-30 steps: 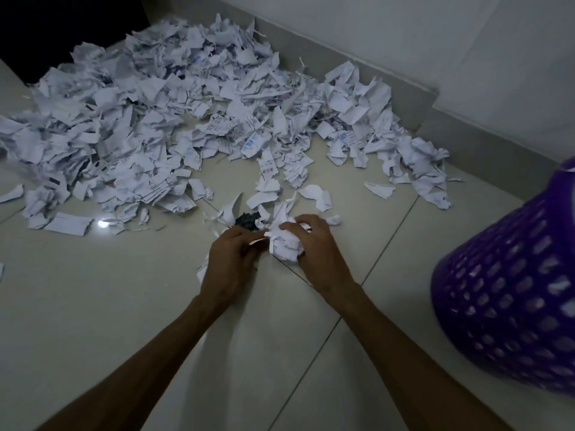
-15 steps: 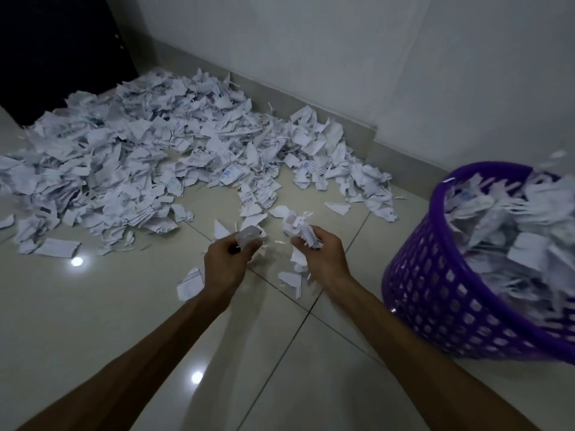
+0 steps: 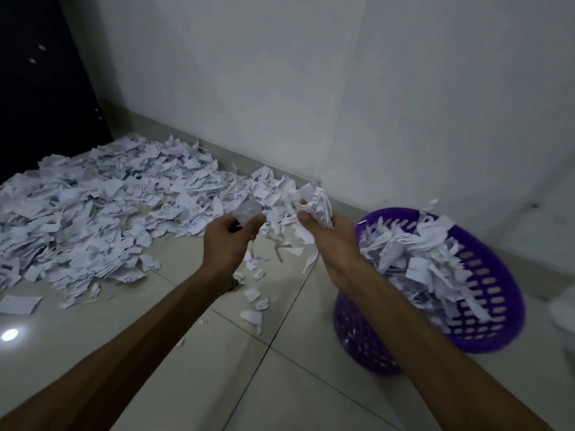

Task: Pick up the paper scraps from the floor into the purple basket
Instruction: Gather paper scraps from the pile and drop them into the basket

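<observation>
A big heap of white paper scraps point(image 3: 93, 213) covers the tiled floor at the left, up to the wall. My left hand point(image 3: 228, 241) grips a small wad of scraps point(image 3: 249, 211), raised above the floor. My right hand point(image 3: 329, 241) grips a larger bunch of scraps point(image 3: 314, 203), held just left of the purple basket point(image 3: 494, 293). The basket stands at the right, heaped with scraps to its rim. A few loose scraps point(image 3: 253, 306) lie on the floor below my hands.
A white wall with a grey skirting point(image 3: 255, 160) runs behind the heap and the basket. A dark door or panel point(image 3: 40, 88) stands at the far left. Bare glossy tiles point(image 3: 280, 384) lie in the foreground. A blurred white object point(image 3: 560, 309) shows at the right edge.
Both hands have lifted off the floor with scraps in them and moved up and right toward the basket. The view has swung up; some scraps dropped to the tiles.
</observation>
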